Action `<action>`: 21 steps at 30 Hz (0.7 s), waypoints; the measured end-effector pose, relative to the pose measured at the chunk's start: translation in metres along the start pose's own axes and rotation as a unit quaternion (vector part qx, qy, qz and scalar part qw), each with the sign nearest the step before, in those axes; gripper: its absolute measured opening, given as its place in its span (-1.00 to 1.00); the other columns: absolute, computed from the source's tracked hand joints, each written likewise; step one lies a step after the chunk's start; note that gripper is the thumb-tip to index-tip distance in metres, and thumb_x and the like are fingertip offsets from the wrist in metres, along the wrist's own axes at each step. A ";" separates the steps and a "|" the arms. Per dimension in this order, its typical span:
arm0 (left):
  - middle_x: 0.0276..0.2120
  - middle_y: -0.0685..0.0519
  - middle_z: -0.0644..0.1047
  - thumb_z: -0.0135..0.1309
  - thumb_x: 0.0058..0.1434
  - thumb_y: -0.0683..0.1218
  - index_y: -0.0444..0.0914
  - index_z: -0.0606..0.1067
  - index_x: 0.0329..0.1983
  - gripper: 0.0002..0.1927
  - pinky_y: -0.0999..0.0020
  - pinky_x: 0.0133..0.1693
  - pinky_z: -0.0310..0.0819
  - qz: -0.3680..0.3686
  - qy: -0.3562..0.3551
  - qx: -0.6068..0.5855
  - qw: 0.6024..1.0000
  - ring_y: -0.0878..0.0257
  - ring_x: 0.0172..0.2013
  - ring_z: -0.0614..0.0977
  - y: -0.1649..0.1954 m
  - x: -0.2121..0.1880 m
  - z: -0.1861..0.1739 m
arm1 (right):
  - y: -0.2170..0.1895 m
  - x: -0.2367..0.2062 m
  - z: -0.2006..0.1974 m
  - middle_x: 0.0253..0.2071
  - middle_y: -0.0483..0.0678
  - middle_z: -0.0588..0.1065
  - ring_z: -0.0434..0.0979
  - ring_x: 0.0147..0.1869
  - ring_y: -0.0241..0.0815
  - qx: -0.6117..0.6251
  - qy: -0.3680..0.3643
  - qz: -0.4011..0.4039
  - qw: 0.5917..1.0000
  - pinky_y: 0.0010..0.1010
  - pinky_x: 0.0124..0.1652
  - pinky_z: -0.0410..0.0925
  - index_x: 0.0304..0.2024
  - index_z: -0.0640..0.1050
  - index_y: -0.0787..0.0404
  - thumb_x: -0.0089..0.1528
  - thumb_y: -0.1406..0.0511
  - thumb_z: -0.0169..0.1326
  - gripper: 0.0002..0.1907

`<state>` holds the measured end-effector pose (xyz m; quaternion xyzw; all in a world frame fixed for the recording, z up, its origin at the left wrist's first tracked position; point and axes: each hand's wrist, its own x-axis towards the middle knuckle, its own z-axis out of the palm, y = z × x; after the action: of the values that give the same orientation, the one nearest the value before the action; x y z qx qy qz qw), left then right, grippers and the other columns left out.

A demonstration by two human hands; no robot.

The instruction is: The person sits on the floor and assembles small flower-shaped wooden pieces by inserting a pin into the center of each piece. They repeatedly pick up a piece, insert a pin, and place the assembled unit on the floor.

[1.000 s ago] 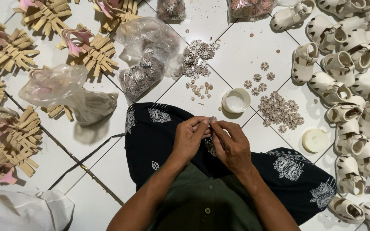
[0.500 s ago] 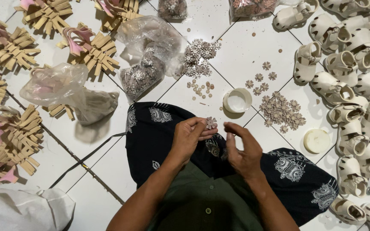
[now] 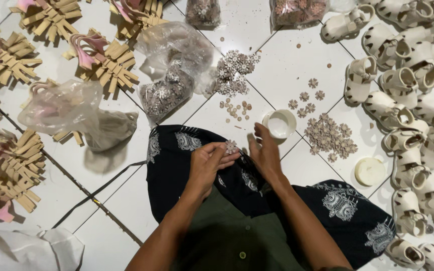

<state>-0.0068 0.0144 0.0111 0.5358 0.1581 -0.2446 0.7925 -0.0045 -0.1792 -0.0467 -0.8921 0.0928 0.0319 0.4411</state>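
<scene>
Item: small flower-shaped ornament (image 3: 231, 146), pinched in the fingers of the left hand (image 3: 208, 163), above the dark patterned cloth (image 3: 177, 160) over the lap. Right hand (image 3: 264, 150): fingers loosely spread, empty, just beside the white cup (image 3: 280, 124) on the tiled floor (image 3: 287, 65).

A single head-worn camera looked almost straight down from above the seated person, close over the lap and forearms. The white tiled floor (image 3: 297, 65) filled the view, with its far part at the top of the frame. The dark patterned cloth (image 3: 177, 160) over the lap lay nearest, at bottom centre. No second view shared the scene.
</scene>
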 end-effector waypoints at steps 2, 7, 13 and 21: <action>-0.18 -0.19 0.68 -0.03 0.40 -0.05 -0.45 0.54 -0.04 -0.67 0.23 -0.07 0.66 0.005 0.005 -0.001 1.000 0.04 -0.12 0.76 0.001 0.001 -0.004 | 0.002 0.023 0.018 0.11 0.37 0.48 0.53 0.13 0.29 -0.030 0.004 -0.050 0.998 0.01 -0.01 0.45 0.34 0.30 0.38 0.34 0.38 0.03 -0.49; -0.19 -0.19 0.68 -0.01 0.40 -0.05 -0.43 0.54 -0.08 -0.69 0.21 -0.08 0.66 0.004 0.009 -0.030 0.999 0.02 -0.12 0.76 0.003 0.002 -0.010 | 0.001 0.057 0.041 -0.22 0.24 0.51 0.52 -0.13 0.19 -0.203 0.022 -0.052 0.978 0.01 -0.21 0.41 0.33 0.31 0.38 0.37 0.42 -0.04 -0.53; -0.19 -0.21 0.67 -0.01 0.40 -0.07 -0.40 0.54 -0.09 -0.73 0.18 -0.06 0.66 -0.003 0.007 -0.051 0.999 0.01 -0.11 0.75 0.002 0.009 -0.016 | 0.007 0.056 0.048 -0.21 0.21 0.50 0.50 -0.10 0.18 -0.158 0.069 -0.117 0.978 0.00 -0.16 0.39 0.10 0.42 0.35 0.32 0.43 0.01 -0.71; -0.17 -0.20 0.68 -0.01 0.40 -0.07 -0.40 0.53 -0.12 -0.74 0.20 -0.05 0.66 -0.008 -0.005 -0.056 0.998 0.05 -0.10 0.76 0.008 0.004 -0.012 | 0.000 0.043 0.029 -0.13 0.20 0.52 0.53 -0.07 0.07 -0.025 0.041 -0.127 0.991 -0.17 -0.10 0.45 0.04 0.42 0.33 0.27 0.49 0.09 -0.71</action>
<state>0.0008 0.0274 0.0104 0.4882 0.1722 -0.2446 0.8199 0.0386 -0.1621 -0.0710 -0.9081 -0.0042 -0.0591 0.4146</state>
